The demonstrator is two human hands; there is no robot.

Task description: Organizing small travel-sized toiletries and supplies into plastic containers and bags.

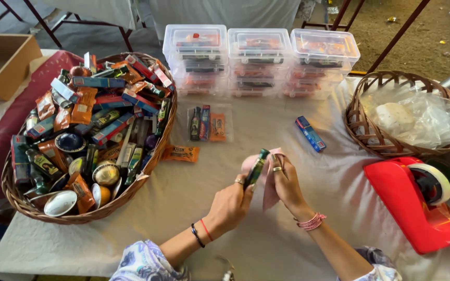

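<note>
Your left hand (233,200) grips small dark green bottle (257,167), tilted upright, likely for feeding into pink pouch (269,179). Your right hand (286,182) pinches pouch, touching bottle. Big basket (147,161) sits left of hands, blue box (310,133) beyond right hand, red tape dispenser (412,203) right on desk (194,192).

A small dark green bottle (257,167) with a dark cap, tilted with its top toward the upper right, sits at lower centre of the frame against a pale pink pouch (269,179), both held above the worktop.
</note>
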